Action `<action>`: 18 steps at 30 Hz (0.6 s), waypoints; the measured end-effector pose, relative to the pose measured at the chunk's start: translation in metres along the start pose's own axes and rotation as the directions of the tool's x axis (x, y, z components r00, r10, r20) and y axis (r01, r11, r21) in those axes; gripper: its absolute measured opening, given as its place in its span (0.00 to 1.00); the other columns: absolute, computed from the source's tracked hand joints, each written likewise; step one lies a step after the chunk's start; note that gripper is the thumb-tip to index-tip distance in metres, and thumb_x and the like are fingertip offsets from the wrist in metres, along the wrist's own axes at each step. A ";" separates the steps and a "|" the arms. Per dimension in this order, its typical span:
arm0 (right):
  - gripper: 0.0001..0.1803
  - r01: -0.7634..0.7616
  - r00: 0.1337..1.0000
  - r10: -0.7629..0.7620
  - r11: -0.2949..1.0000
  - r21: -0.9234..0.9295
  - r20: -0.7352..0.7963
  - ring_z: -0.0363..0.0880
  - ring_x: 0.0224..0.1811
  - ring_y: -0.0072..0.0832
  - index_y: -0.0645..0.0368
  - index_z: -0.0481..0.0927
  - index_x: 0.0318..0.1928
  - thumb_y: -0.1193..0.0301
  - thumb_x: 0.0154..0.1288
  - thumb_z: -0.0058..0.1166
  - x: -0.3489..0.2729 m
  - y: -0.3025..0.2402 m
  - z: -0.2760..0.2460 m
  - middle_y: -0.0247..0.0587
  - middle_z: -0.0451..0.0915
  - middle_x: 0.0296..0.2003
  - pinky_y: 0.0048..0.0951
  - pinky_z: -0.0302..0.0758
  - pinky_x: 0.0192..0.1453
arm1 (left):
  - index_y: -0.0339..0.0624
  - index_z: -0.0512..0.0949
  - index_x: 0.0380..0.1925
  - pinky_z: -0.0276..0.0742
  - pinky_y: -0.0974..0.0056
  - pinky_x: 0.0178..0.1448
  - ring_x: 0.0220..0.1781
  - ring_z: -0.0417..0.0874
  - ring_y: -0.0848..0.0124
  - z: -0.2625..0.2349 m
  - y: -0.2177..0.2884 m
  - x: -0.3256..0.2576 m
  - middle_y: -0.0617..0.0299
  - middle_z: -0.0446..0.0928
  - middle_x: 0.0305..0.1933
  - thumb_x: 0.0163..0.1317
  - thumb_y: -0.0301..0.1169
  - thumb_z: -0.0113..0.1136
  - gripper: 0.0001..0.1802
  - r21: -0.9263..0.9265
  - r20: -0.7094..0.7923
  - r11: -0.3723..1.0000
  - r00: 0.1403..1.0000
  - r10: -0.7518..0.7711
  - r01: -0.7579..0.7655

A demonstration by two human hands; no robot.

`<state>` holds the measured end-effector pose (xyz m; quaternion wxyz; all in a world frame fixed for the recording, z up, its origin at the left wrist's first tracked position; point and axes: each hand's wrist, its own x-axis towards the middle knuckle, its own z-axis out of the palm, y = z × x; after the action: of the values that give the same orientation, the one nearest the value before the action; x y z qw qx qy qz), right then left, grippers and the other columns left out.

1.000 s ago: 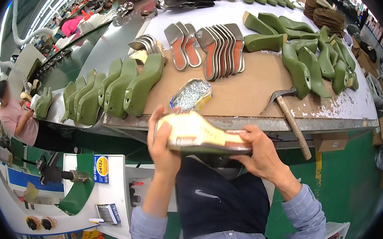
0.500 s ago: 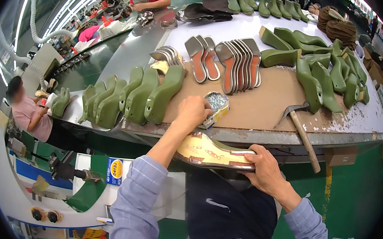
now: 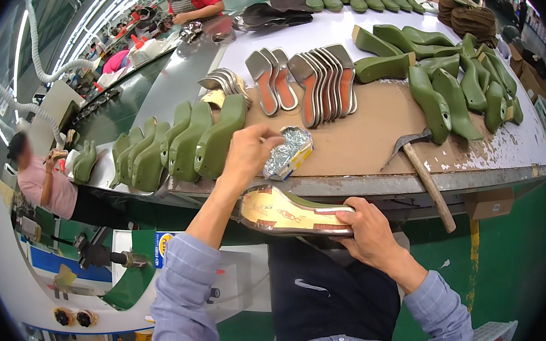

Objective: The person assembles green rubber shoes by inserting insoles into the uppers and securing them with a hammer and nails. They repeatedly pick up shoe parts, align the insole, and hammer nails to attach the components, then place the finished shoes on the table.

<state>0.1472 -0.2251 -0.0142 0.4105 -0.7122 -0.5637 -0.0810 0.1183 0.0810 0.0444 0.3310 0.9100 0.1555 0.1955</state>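
Note:
My right hand [image 3: 370, 232] grips one end of a green shoe last [image 3: 302, 202], its yellow insole board [image 3: 277, 214] turned up toward me, with brown patches and dark material round the edge. It is held in front of the bench edge, over my lap. My left hand [image 3: 248, 152] is just over the left side of a small open box of metal nails [image 3: 294, 149], thumb and fingertips pinched together. Anything in that pinch is too small to make out. To the right of the box lies a hammer [image 3: 424, 180], its wooden handle hanging past the bench edge.
Green shoe lasts [image 3: 221, 139] stand in a row left of the nails, and more lasts [image 3: 452, 103] are heaped at right. Insole-shaped pieces [image 3: 324, 88] are fanned out behind. A machine [image 3: 101, 250] is at lower left. Other people [image 3: 42, 171] work at left and at the back.
My left hand has come up out of the nail box with its fingertips pinched, uncovering more of the nails. The last has tilted slightly in my right hand. The whole view has shifted a little.

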 end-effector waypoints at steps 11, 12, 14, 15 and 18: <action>0.36 -0.050 0.998 0.049 0.999 0.022 0.033 0.78 0.47 0.52 0.56 0.70 0.56 0.77 0.46 0.75 0.000 -0.004 -0.001 0.56 0.74 0.52 0.48 0.76 0.50 | 0.31 0.78 0.37 0.82 0.61 0.44 0.36 0.88 0.66 -0.004 0.026 -0.012 0.52 0.86 0.34 0.65 0.28 0.67 0.10 -0.045 0.058 0.986 0.986 -0.158 0.161; 0.36 -0.056 0.998 0.056 0.998 0.020 0.041 0.78 0.47 0.52 0.56 0.70 0.56 0.77 0.46 0.75 0.000 -0.003 -0.003 0.55 0.73 0.52 0.48 0.76 0.50 | 0.32 0.78 0.38 0.82 0.62 0.44 0.37 0.88 0.67 -0.007 0.044 -0.019 0.53 0.87 0.34 0.65 0.26 0.67 0.09 -0.152 0.097 0.971 0.980 -0.172 0.186; 0.36 -0.039 0.999 0.038 0.999 0.031 0.028 0.78 0.47 0.52 0.56 0.70 0.56 0.77 0.45 0.75 -0.002 0.001 0.000 0.55 0.73 0.52 0.48 0.76 0.50 | 0.33 0.79 0.42 0.82 0.67 0.46 0.40 0.88 0.70 0.001 0.081 -0.049 0.54 0.87 0.37 0.66 0.23 0.65 0.08 -0.371 0.178 0.928 0.984 0.026 0.043; 0.36 -0.026 0.999 0.026 0.999 0.036 0.022 0.78 0.47 0.53 0.57 0.70 0.56 0.76 0.46 0.75 -0.002 0.003 -0.002 0.55 0.73 0.52 0.47 0.76 0.50 | 0.33 0.79 0.43 0.83 0.67 0.48 0.43 0.89 0.69 0.007 0.097 -0.067 0.54 0.88 0.38 0.66 0.23 0.65 0.08 -0.266 0.171 0.956 0.970 0.172 -0.123; 0.36 -0.045 0.999 0.042 0.995 0.088 0.034 0.78 0.49 0.52 0.57 0.70 0.59 0.73 0.50 0.75 -0.006 0.005 -0.004 0.54 0.73 0.53 0.47 0.76 0.53 | 0.34 0.81 0.41 0.82 0.64 0.54 0.47 0.90 0.66 0.021 0.121 -0.096 0.56 0.88 0.40 0.66 0.23 0.65 0.06 -0.252 0.229 0.967 0.969 0.087 -0.027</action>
<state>0.1510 -0.2322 -0.0182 0.4342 -0.7065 -0.5578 -0.0354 0.0625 -0.0583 0.0859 0.4519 0.8828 0.0627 0.1122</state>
